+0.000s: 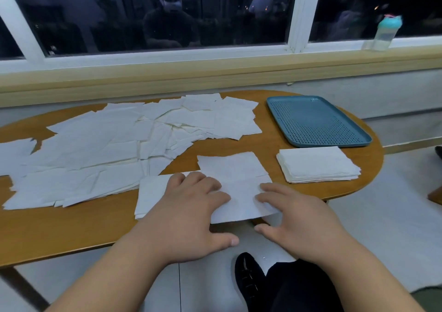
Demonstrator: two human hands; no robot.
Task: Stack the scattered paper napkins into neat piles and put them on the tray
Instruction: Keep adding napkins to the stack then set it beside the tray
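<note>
Napkins (95, 149) crowd table (71, 228) beside tray (315, 122); perhaps a bottle (386, 32) beyond.

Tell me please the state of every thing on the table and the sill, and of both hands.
tray: empty, flat on the table.
neat pile: stacked, beside the tray, not on it.
scattered napkins: loose, overlapping across the table.
near napkin: flat, overhanging the table edge, under both hands.
left hand: open, pressing the near napkin.
right hand: open, fingers resting on the near napkin.
bottle: upright on the sill, lid on.
</note>
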